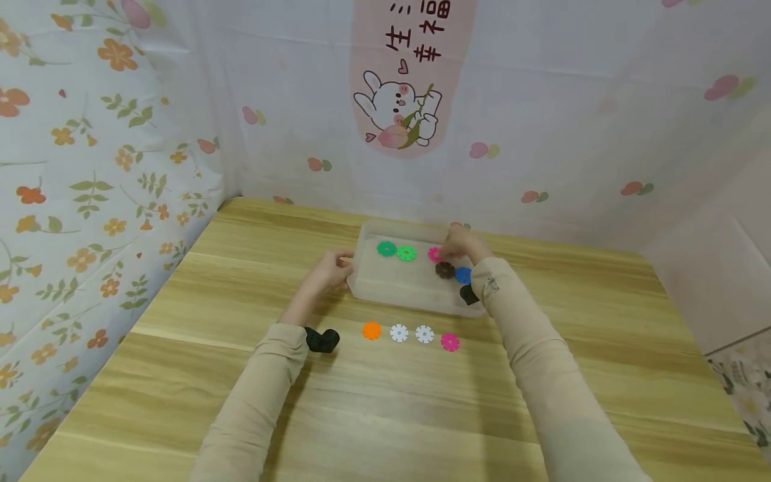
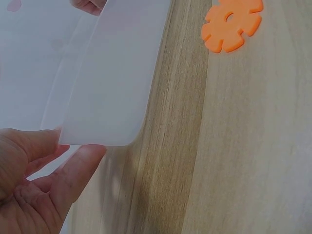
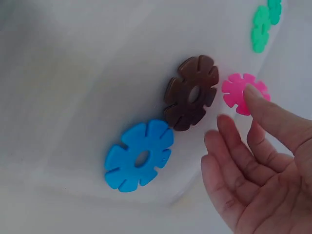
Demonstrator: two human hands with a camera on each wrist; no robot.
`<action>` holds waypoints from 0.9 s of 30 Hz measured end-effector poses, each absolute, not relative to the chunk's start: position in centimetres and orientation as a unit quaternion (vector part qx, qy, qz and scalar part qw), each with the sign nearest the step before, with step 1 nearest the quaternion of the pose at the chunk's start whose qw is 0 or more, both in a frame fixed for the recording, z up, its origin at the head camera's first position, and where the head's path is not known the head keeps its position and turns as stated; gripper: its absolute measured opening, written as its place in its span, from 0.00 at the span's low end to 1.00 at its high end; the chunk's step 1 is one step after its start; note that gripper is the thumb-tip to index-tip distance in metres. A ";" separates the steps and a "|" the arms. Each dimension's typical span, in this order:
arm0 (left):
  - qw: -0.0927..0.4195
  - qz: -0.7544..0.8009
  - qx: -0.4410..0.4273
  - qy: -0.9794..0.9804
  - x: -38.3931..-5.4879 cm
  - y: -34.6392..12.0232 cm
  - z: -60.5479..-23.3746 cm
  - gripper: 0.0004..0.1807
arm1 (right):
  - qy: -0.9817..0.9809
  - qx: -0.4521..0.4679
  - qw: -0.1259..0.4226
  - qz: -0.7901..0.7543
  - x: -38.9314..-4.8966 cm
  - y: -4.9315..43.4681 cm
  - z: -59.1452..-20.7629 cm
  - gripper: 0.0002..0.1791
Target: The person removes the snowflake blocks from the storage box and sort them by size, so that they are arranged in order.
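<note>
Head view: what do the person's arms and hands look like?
The left sleeve and right sleeve are beige, the right with small dark markings near its cuff. A black piece shows by each wrist. The left hand and right hand are ungloved.

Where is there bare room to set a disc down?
On the table: between the sleeves, nearer than the orange disc; also left of the left hand. In the tray: between the green discs and near wall. Crowded: its right end, with right hand, pink disc, brown disc, blue disc.
</note>
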State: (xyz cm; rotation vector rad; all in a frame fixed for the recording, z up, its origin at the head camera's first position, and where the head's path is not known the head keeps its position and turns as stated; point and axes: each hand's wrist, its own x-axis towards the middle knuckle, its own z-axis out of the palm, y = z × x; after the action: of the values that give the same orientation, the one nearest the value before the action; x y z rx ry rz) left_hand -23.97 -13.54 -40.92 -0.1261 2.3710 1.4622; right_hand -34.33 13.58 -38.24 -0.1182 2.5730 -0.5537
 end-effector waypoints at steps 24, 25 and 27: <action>0.171 0.517 -0.044 0.838 -24.0 -13.4 -40.9 0.22 | 0.895 -0.092 0.241 -0.363 -35.3 15.8 -39.2 0.14; 0.172 0.518 -0.044 0.837 -24.1 -13.4 -40.9 0.22 | 0.894 -0.094 0.241 -0.365 -35.0 15.8 -39.0 0.14; 0.174 0.520 -0.045 0.835 -24.1 -13.4 -40.9 0.22 | 0.901 -0.087 0.241 -0.351 -33.6 15.4 -37.5 0.17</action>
State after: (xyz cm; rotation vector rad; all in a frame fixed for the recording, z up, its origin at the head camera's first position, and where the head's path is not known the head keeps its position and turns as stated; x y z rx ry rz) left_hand -24.09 -13.40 -40.93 -0.1269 2.3673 1.4732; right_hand -33.58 15.39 -37.48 -0.2390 2.4631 -0.9593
